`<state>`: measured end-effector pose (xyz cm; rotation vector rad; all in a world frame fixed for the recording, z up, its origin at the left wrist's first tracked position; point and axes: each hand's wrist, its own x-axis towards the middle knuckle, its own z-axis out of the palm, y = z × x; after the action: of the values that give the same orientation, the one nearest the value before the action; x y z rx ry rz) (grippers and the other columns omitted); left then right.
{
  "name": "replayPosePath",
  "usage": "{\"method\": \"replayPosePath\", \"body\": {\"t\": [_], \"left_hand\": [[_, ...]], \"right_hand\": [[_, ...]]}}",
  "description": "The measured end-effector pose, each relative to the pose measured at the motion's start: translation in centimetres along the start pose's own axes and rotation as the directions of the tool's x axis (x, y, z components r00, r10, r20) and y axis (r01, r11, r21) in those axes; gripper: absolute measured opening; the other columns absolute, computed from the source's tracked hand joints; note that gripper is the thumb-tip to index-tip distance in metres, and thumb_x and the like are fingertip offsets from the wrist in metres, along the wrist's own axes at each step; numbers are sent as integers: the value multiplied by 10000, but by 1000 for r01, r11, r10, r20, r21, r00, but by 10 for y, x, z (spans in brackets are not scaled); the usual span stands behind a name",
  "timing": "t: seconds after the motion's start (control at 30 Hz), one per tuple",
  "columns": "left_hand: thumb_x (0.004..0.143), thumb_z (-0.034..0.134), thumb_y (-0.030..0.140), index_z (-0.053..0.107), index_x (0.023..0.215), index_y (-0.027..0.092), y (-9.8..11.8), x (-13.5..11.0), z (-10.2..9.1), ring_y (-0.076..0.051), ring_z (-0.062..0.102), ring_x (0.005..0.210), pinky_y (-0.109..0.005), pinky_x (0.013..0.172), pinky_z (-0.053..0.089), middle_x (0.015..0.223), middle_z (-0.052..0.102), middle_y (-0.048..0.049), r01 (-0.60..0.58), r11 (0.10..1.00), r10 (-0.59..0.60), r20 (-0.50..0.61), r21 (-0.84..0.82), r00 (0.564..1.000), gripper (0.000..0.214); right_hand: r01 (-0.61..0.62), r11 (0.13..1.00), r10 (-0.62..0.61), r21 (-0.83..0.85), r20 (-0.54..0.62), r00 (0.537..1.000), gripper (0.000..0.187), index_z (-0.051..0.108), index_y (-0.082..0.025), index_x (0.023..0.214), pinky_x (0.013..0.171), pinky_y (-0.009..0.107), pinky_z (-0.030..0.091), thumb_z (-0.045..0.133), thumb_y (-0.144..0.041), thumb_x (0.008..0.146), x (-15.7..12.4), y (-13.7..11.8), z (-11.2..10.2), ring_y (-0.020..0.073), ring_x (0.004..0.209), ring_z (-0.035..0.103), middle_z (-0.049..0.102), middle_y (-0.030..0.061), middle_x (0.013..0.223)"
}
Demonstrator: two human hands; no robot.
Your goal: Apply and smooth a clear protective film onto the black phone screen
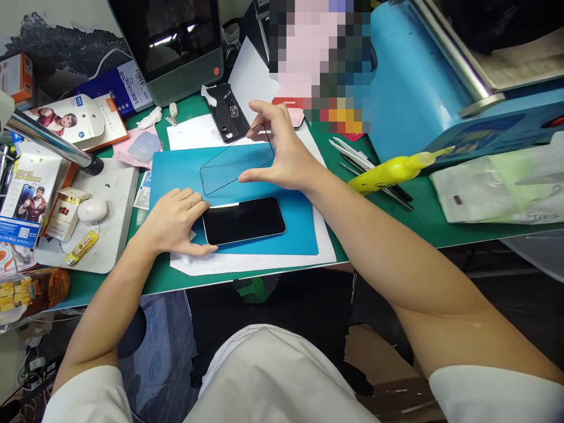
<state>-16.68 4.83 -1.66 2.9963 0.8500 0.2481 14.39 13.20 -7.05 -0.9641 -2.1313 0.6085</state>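
A clear, black-edged glass screen protector [235, 160] is tilted above the blue mat [176, 171]. My right hand [282, 150] grips its right end between thumb and fingers. Below it, a smartphone [247, 221] with a dark screen lies flat on the mat. My left hand [178, 220] rests at the phone's left end, thumb at the lower corner and fingers at the upper corner, holding it. Behind the protector lies a black phone case or back cover [225, 114], partly covered at one corner by something white.
A yellow bottle [392, 171] with a nozzle lies over tweezers-like tools [352, 154] on the right. The large blue machine [409, 88] stands behind them. Left are a grey board [112, 226], a white mouse [92, 210] and several boxes. A dark-screened device [170, 35] stands at the back.
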Motion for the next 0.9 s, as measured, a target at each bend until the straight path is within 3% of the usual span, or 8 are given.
{"method": "replayPosePath", "body": {"t": [0.33, 0.43, 0.53, 0.6, 0.73, 0.9], "left_hand": [[893, 706, 729, 730, 1223, 163, 0, -1, 2, -323, 678, 887, -443, 758, 495, 1019, 756, -137, 51, 998, -50, 21, -43, 999, 655], [894, 698, 713, 719, 1198, 164, 0, -2, 2, -319, 686, 880, -435, 754, 505, 995, 752, -125, 52, 998, -52, 21, -27, 998, 628], [875, 706, 702, 708, 1171, 164, -1, -2, 1, -324, 685, 879, -440, 756, 524, 972, 739, -118, 71, 997, -70, 29, -28, 997, 614], [858, 728, 686, 703, 1162, 169, -1, -2, 0, -332, 683, 888, -445, 766, 535, 964, 732, -114, 97, 994, -95, 40, -52, 995, 601], [879, 723, 680, 699, 1148, 187, 1, -1, -4, -317, 675, 878, -429, 765, 535, 951, 725, -98, 136, 988, -131, 66, -79, 989, 561], [908, 735, 781, 705, 1189, 186, 1, -2, -9, -309, 684, 874, -412, 762, 516, 973, 738, -90, 181, 978, -166, 138, -104, 976, 659]], "right_hand": [[0, 994, 18, -107, 164, 986, 1078, 441, -277, 1698, 1214, 755, 465, 813, -811, 838, -9, 3, -14, 481, 1470, 532, 571, 200, 1546], [46, 992, -27, -121, 153, 988, 880, 533, -257, 1645, 1207, 754, 465, 721, -757, 946, -20, -5, -20, 463, 1462, 551, 606, 197, 1545], [165, 984, -150, -64, 190, 970, 622, 672, -255, 1506, 1116, 695, 530, 625, -668, 1043, -36, -14, -28, 405, 1294, 651, 712, 166, 1392], [189, 982, -179, -11, 259, 949, 646, 695, -243, 1472, 1033, 637, 575, 652, -702, 1020, -45, -18, -32, 384, 1216, 670, 734, 164, 1336], [106, 992, -124, 67, 374, 919, 923, 661, -225, 1524, 901, 539, 603, 739, -870, 868, -46, -23, -36, 366, 1114, 678, 738, 161, 1285], [90, 992, -121, 91, 454, 882, 904, 706, -225, 1481, 920, 532, 593, 749, -875, 854, -40, -25, -34, 386, 1166, 677, 742, 160, 1269]]}}
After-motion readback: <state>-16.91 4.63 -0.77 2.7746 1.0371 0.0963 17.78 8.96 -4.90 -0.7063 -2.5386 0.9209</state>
